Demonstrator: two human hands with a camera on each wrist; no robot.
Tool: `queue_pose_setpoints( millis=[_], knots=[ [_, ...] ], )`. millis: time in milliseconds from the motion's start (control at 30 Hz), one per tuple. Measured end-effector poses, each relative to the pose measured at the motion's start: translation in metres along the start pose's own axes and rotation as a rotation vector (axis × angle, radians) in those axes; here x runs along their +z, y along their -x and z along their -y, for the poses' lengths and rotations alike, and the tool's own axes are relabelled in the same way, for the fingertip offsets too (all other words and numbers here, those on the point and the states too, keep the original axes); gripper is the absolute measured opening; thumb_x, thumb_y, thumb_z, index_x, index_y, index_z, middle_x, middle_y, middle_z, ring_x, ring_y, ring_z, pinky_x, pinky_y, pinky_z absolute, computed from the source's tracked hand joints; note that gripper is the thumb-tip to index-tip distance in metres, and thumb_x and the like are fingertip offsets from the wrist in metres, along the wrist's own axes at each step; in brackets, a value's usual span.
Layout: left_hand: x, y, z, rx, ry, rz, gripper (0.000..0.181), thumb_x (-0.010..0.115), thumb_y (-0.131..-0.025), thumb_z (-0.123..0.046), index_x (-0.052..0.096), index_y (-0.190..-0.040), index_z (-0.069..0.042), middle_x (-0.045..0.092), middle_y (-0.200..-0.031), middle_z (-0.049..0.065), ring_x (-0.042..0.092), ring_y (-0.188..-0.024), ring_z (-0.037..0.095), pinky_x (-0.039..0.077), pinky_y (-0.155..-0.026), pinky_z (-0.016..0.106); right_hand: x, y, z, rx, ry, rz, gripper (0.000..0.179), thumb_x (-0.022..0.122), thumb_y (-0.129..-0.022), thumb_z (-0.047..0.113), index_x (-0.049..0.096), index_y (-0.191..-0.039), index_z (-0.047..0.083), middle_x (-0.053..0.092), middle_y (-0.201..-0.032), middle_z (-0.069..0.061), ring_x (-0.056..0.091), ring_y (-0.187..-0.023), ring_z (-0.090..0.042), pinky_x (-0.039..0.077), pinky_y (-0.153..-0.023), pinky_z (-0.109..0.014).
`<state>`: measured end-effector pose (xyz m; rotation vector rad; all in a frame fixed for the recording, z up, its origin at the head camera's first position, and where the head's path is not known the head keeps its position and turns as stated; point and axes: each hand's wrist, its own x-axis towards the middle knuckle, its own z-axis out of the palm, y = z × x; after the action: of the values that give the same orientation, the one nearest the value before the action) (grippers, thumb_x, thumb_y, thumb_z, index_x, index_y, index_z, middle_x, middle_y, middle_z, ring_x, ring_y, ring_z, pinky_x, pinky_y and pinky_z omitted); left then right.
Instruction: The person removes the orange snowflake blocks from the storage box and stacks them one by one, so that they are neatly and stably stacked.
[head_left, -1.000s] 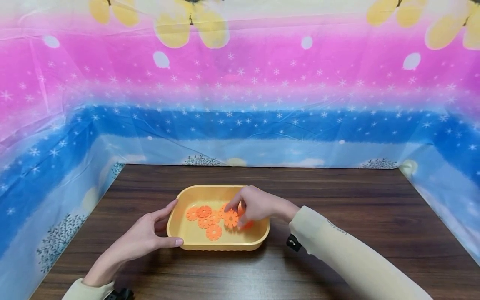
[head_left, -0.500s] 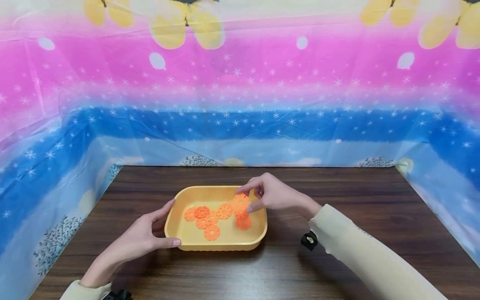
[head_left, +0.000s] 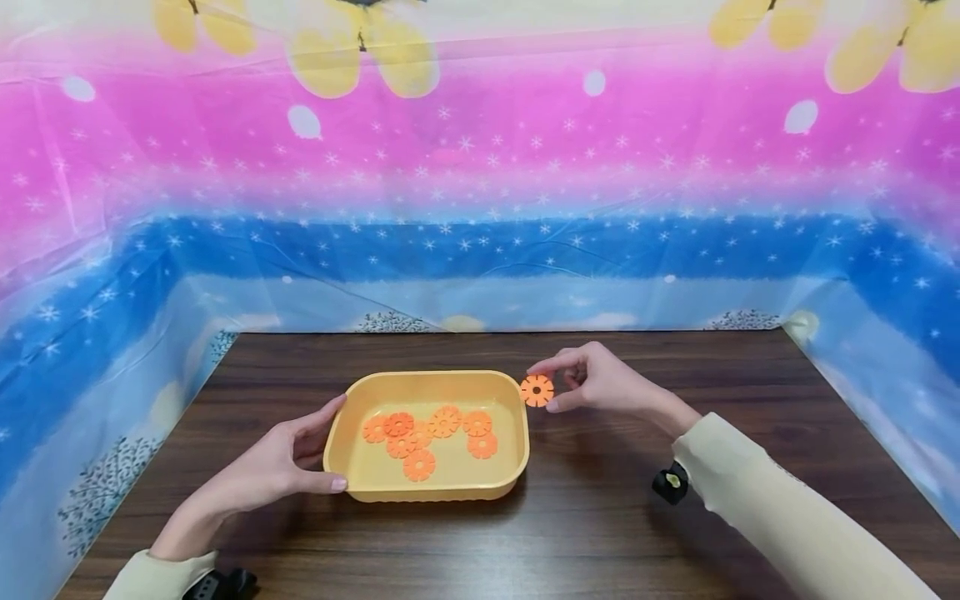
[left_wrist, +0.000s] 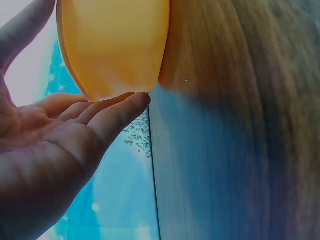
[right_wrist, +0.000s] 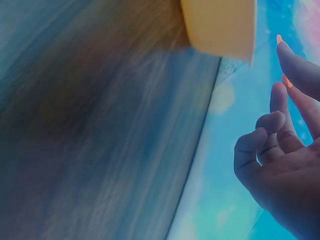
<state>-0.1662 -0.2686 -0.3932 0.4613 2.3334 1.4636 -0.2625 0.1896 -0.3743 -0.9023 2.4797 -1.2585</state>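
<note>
My left hand (head_left: 258, 471) grips the left end of a yellow plastic tub (head_left: 431, 493), thumb at the front corner and fingers along the far side. In the left wrist view, the fingertips meet the tub's outer wall (left_wrist: 117, 45). Several orange notched discs (head_left: 418, 477), flower-like with a centre hole, lie on the tub's floor, some overlapping. Just past the tub's right rim, my right hand (head_left: 615, 385) pinches one orange notched disc (head_left: 527, 393) upright between thumb and forefinger. Only small orange edges of that disc (right_wrist: 287, 81) show in the right wrist view.
The tub stands on a dark wood-grain table (head_left: 660, 542). Behind and beside the table hangs a pink and blue cloth (head_left: 480, 250) printed with snowflakes and butterflies. A black wrist device (head_left: 670, 483) sits under the right sleeve.
My right hand has lifted the pinched disc out of the tub and moved right, past its rim. The left hand stays on the tub; the whole view shifts slightly left.
</note>
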Motion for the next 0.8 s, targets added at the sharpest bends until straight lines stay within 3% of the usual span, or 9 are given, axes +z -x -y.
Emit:
queue_pose_setpoints(
  millis=[267, 467, 800],
  knots=[
    [0.000, -0.001, 0.000, 0.008, 0.035, 0.016, 0.110, 0.086, -0.087, -0.012, 0.011, -0.167, -0.003, 0.014, -0.170, 0.028, 0.036, -0.147, 0.048, 0.053, -0.106, 0.039, -0.009, 0.025, -0.019, 0.101, -0.009, -0.052, 0.049, 0.089, -0.082, 0.013, 0.076, -0.129, 0.011, 0.052, -0.081, -0.015, 0.043, -0.066, -0.019, 0.035, -0.058, -0.025],
    [0.000, -0.003, -0.001, 0.028, 0.042, 0.035, 0.109, 0.085, -0.087, -0.011, 0.011, -0.167, -0.003, 0.017, -0.169, 0.029, 0.037, -0.146, 0.048, 0.052, -0.106, 0.037, -0.014, 0.044, -0.033, 0.144, 0.040, -0.090, 0.049, 0.089, -0.082, 0.015, 0.076, -0.129, 0.012, 0.063, -0.094, -0.011, 0.046, -0.070, -0.022, 0.037, -0.059, -0.026],
    [0.001, -0.002, -0.001, 0.016, 0.051, 0.027, 0.110, 0.085, -0.087, -0.010, 0.011, -0.167, -0.003, 0.020, -0.167, 0.031, 0.040, -0.145, 0.048, 0.056, -0.101, 0.034, -0.023, 0.064, -0.059, 0.156, 0.041, -0.085, 0.050, 0.089, -0.082, 0.015, 0.075, -0.129, 0.008, 0.052, -0.082, -0.013, 0.041, -0.068, -0.018, 0.034, -0.060, -0.027]
  ],
)
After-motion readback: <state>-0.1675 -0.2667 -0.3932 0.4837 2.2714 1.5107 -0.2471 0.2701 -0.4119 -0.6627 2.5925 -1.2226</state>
